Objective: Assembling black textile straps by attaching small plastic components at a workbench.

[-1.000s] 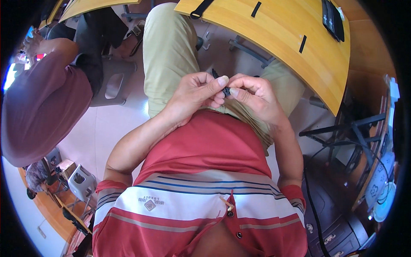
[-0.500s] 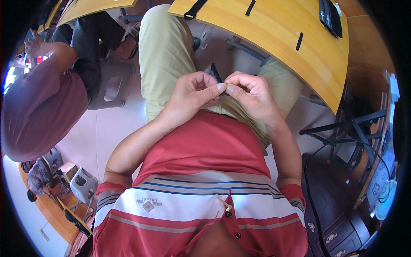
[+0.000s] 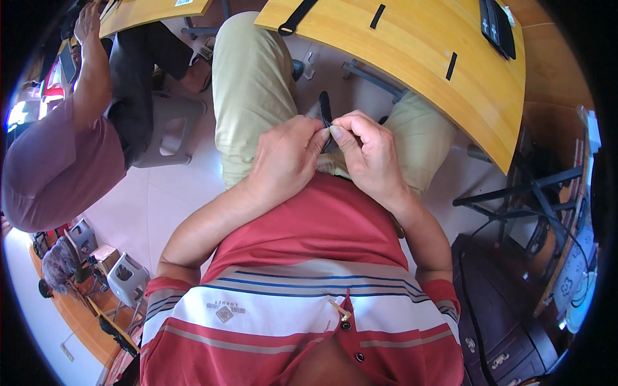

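Note:
A narrow black strap [image 3: 325, 106] is held between my two hands above my lap, one end standing up past my fingers. My left hand [image 3: 288, 148] pinches it between thumb and forefinger. Closed in a pinch too, my right hand [image 3: 370, 151] meets the left at the same spot on the strap. Fingers cover the strap's middle, and part of it shows below them. On the yellow wooden table [image 3: 412, 48] beyond my knees lie a black strap with a loop end [image 3: 288, 27] and two short black strips, a farther one [image 3: 378, 16] and a nearer one [image 3: 452, 65].
Dark flat packs [image 3: 497, 29] lie at the table's right end. To my left another person [image 3: 64, 161] sits on a grey stool [image 3: 170, 132] by a second table. A folding metal frame [image 3: 521, 190] and a dark drawer cabinet [image 3: 502, 321] stand at my right.
My left hand has turned, its back now more upward, and the strap stands more upright. Both hands keep their pinch. The other person's arm has reached forward toward the second table.

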{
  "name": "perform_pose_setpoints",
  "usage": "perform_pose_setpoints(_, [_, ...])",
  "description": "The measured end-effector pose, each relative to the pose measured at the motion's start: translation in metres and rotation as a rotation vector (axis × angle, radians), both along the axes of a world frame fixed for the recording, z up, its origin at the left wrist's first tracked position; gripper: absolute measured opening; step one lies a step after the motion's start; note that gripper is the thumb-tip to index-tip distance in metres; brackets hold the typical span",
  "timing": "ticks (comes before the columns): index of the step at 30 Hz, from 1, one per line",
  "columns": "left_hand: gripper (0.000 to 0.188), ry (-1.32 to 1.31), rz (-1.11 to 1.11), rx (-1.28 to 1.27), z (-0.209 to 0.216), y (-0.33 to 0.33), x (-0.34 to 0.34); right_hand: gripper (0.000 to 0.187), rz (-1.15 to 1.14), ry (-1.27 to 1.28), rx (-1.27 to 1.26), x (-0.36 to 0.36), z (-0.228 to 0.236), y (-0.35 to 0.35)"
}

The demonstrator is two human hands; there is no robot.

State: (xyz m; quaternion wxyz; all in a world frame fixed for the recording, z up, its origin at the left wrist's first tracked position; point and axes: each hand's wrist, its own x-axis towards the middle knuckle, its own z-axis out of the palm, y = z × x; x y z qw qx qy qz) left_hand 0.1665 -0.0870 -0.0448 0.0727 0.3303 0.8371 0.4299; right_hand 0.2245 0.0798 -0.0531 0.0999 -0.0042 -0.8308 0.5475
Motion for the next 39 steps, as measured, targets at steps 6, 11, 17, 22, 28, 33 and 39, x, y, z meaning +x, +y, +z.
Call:
perform_pose_setpoints(6, [0.008,0.150,-0.030,-0.041,-0.002,0.004,-0.002,0.008,-0.061,0.060,0.067,0.002,-0.004,-0.007])
perform_pose_setpoints(11, [0.008,0.112,-0.068,-0.060,-0.001,0.003,-0.005,0.008,-0.017,0.003,-0.007,0.005,-0.007,-0.003])
perform_pose_setpoints(17, [0.007,-0.043,-0.044,0.048,0.008,0.003,-0.005,0.021,0.036,-0.200,-0.580,0.009,-0.016,0.004])
perform_pose_setpoints(22, [0.012,-0.151,-0.023,0.120,0.005,-0.002,-0.006,0.024,0.052,-0.249,-0.975,0.007,-0.023,0.002])
perform_pose_setpoints(28, [0.016,-0.665,0.047,0.386,-0.004,-0.001,-0.006,0.025,0.074,-0.202,-1.042,0.003,-0.024,-0.004])
perform_pose_setpoints(33, [0.016,-0.672,0.014,0.422,-0.005,0.009,-0.010,0.031,-0.031,0.024,-0.630,0.008,-0.022,-0.011])
perform_pose_setpoints(39, [0.014,-0.690,-0.057,0.385,-0.009,0.011,-0.009,0.011,-0.168,0.208,-0.182,0.005,-0.020,0.000])
